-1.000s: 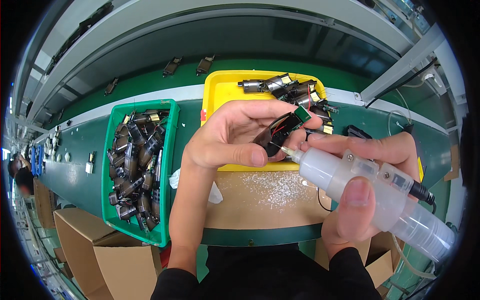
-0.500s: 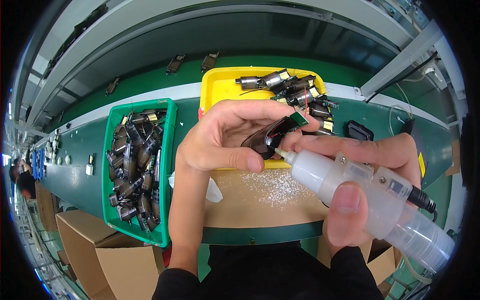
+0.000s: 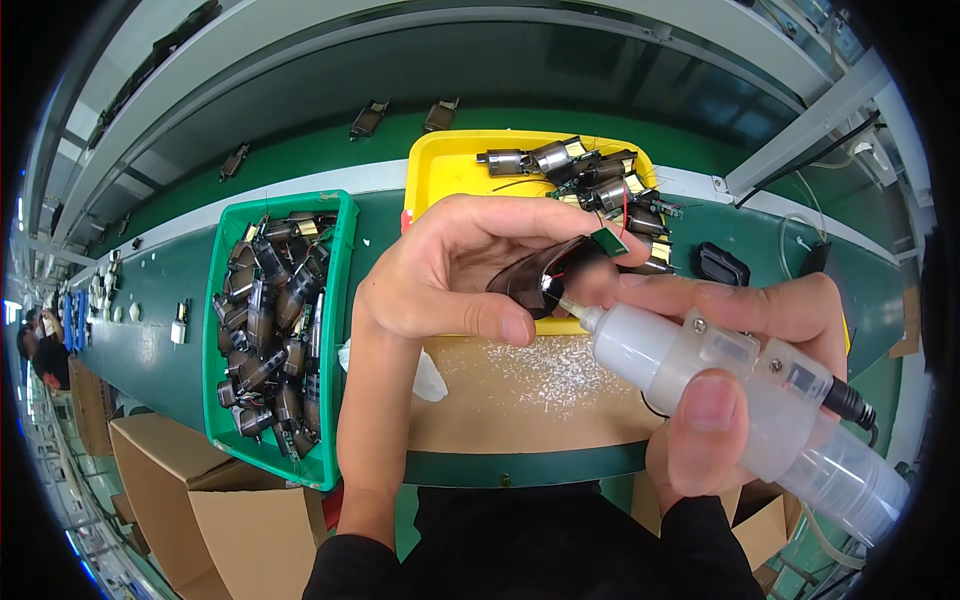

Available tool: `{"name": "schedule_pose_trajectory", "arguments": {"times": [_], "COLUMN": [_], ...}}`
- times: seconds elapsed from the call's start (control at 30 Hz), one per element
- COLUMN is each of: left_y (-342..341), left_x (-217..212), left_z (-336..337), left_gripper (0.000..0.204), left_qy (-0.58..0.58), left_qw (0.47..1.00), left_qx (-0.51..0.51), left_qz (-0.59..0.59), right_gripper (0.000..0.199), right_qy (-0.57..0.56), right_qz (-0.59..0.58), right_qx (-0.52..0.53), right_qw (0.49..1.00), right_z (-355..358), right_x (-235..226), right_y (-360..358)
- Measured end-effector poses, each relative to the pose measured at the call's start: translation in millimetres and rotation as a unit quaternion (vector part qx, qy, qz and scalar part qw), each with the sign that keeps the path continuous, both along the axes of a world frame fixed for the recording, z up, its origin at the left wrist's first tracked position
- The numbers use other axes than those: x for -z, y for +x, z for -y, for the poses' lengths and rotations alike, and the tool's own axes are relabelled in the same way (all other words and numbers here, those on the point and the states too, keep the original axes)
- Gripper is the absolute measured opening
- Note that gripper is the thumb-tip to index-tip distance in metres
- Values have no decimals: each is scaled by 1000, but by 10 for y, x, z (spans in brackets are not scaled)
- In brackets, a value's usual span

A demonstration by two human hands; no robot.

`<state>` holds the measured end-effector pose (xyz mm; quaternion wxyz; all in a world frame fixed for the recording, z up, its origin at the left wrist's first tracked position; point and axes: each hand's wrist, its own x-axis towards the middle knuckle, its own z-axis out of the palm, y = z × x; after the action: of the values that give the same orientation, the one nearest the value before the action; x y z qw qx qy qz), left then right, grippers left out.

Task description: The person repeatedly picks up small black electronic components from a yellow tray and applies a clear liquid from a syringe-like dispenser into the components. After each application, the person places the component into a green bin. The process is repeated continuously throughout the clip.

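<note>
I see my left hand pinching a small dark motor at centre; my right hand at 4 o'clock wraps a translucent dispenser, nozzle touching the motor.

Left hand: gripping small dark motor w/ green circuit board at its end, fingers curling round it. Right hand: holding translucent dispenser syringe, thumb pressing on barrel, nozzle tip touching the motor. Green bin: sitting to the left, holding many dark motors. Yellow tray: lying behind the hands, w/ several motors. Cardboard sheet: lying under the hands, showing white specks. Green conveyor belt: running across.
</note>
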<state>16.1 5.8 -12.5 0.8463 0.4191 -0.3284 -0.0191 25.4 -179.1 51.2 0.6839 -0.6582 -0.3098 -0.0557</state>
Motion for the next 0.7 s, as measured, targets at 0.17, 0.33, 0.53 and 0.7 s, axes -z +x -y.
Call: {"name": "schedule_pose_trajectory", "arguments": {"times": [0.17, 0.33, 0.53, 0.7], "left_y": [-77, -100, -35, -67], "left_x": [-38, -68, -29, -35], "left_z": [17, 35, 1, 22], "left_gripper": [66, 70, 63, 68], "left_qy": [28, 36, 17, 46], "left_qw": [994, 988, 999, 994], "left_qx": [-62, -90, -25, -82], "left_qz": [-85, -121, -27, -62], "right_gripper": [46, 45, 46, 46], "right_qy": [14, -18, -21, -22], "right_qz": [-9, -4, -10, -21], "right_qx": [-4, -1, -2, -5], "right_qw": [1000, 1000, 1000, 1000], "right_z": [-20, 32, 25, 39], "right_x": [14, -64, -59, -79], "right_y": [-13, -18, -22, -31]}}
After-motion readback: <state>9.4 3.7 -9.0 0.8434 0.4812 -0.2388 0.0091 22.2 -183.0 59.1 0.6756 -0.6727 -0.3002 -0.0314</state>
